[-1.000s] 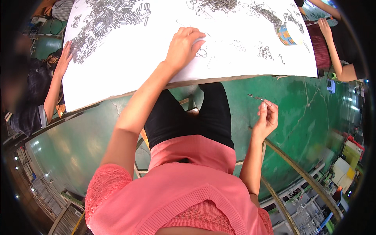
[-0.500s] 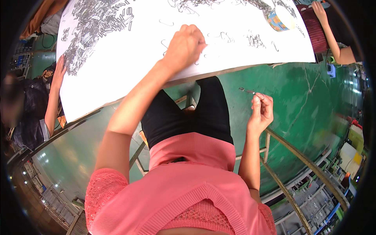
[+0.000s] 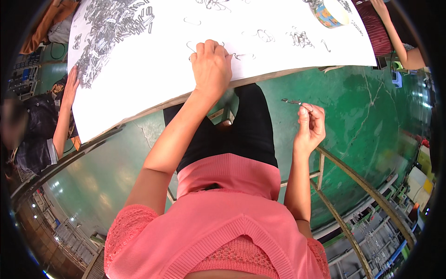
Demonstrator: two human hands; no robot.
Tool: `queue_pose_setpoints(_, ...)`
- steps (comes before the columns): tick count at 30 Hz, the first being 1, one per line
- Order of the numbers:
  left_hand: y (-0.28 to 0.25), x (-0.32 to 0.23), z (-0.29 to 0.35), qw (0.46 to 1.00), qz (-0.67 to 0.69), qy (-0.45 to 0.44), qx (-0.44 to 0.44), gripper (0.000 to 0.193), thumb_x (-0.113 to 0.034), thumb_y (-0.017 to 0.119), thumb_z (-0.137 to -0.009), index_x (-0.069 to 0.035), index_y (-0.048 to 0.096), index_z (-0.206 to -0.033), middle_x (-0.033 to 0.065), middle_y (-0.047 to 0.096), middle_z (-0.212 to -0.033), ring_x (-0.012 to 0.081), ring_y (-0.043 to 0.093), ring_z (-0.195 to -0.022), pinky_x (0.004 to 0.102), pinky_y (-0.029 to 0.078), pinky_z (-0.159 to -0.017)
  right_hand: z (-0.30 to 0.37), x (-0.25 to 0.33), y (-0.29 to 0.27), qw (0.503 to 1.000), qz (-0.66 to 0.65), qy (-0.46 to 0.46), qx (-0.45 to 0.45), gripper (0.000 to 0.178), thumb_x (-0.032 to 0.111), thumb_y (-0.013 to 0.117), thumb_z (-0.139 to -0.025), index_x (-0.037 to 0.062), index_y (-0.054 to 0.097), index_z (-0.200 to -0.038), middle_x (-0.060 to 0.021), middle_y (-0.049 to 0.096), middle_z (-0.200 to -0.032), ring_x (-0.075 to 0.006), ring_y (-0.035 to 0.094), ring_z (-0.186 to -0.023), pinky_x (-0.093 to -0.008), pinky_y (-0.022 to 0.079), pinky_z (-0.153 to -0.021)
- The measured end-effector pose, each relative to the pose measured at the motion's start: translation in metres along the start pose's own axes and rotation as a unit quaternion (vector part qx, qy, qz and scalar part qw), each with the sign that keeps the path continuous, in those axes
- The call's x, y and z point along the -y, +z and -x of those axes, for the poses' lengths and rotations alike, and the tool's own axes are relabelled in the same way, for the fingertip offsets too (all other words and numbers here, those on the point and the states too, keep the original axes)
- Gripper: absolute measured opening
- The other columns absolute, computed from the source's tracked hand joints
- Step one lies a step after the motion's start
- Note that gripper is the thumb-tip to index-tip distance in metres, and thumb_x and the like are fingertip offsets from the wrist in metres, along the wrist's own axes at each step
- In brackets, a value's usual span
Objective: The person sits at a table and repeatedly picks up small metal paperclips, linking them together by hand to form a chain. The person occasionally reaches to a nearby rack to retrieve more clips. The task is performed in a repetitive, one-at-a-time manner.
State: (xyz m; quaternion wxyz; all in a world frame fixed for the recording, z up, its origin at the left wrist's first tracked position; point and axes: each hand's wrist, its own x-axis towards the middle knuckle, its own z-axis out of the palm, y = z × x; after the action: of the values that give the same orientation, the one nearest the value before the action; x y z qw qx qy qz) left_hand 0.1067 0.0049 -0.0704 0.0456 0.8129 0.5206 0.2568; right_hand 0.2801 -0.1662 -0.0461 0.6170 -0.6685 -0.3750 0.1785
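Note:
My left hand (image 3: 211, 67) rests on the white tabletop (image 3: 148, 83) near its front edge. Its fingers curl down over several thin dark wire hooks (image 3: 245, 56), and whatever is under the fingertips is hidden. Out past the table edge, over the green floor, my right hand (image 3: 312, 125) is closed in a pinch on a small dark metal piece (image 3: 291, 101) that points left. Farther back lies another loose wire hook (image 3: 192, 21). To the right sit a small tangle of hooks (image 3: 301, 39), a looser group (image 3: 265, 36) and a single hook (image 3: 326, 45).
A large heap of small dark metal strips (image 3: 100, 46) covers the table's left side. At the back right stands a round container with a blue patterned side (image 3: 325, 17). Another person's hand (image 3: 70, 86) touches the left edge; a second person's arm (image 3: 392, 39) is at the right.
My left hand has shifted left and nearer to me across the tabletop, uncovering hooks to its right. My right hand stays almost in place, still pinching the metal piece.

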Motion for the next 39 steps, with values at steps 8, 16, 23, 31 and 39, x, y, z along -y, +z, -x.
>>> queue_pose_setpoints(8,0.012,-0.010,-0.013,0.994,0.087,0.062,-0.035,0.010,-0.010,0.068,-0.075,-0.006,0.062,-0.082,0.0070,0.055,-0.093,0.0283,0.050,-0.088,0.0393,0.041,-0.073,0.004,-0.002,-0.003,1.000,-0.020,0.002,-0.008,0.008,0.000,0.064,-0.083,0.0017,0.063,-0.091,-0.0059,0.058,-0.091,-0.0128,0.057,-0.081,-0.0236,0.047,-0.068)
queue_pose_setpoints(16,-0.005,0.035,0.001,0.982,0.127,-0.073,-0.117,0.042,-0.015,0.068,-0.079,0.000,0.051,-0.115,0.0255,0.045,-0.124,0.0384,0.046,-0.112,0.0434,0.039,-0.095,0.006,-0.002,-0.003,1.000,0.000,0.003,-0.009,0.008,-0.001,0.062,-0.085,0.0010,0.062,-0.092,-0.0063,0.057,-0.092,-0.0126,0.055,-0.081,-0.0238,0.046,-0.068)
queue_pose_setpoints(23,0.007,0.028,-0.008,0.984,0.165,-0.032,-0.059,0.058,-0.020,0.073,-0.076,0.002,0.042,-0.121,0.0266,0.043,-0.128,0.0400,0.045,-0.115,0.0422,0.039,-0.098,-0.002,0.002,0.012,1.000,-0.006,-0.005,0.029,0.007,-0.002,0.062,-0.085,0.0000,0.062,-0.091,-0.0059,0.056,-0.091,-0.0127,0.055,-0.081,-0.0241,0.046,-0.070)
queue_pose_setpoints(31,0.010,0.035,-0.027,0.976,0.206,0.022,-0.066,0.043,-0.018,0.067,-0.082,-0.003,0.050,-0.118,0.0209,0.047,-0.128,0.0391,0.040,-0.125,0.0435,0.035,-0.102,0.003,0.003,0.023,0.999,-0.010,-0.009,0.031,0.006,0.000,0.062,-0.085,0.0009,0.062,-0.091,-0.0059,0.056,-0.091,-0.0133,0.055,-0.081,-0.0237,0.045,-0.070)
queue_pose_setpoints(39,0.034,0.082,-0.131,0.997,0.069,0.035,-0.011,0.050,-0.037,0.062,-0.085,-0.007,0.053,-0.124,0.0200,0.041,-0.136,0.0382,0.027,-0.134,0.0520,0.024,-0.108,-0.003,0.010,0.027,0.998,0.016,-0.014,0.053,0.006,0.002,0.062,-0.085,-0.0003,0.061,-0.090,-0.0062,0.056,-0.088,-0.0129,0.053,-0.076,-0.0229,0.043,-0.063)
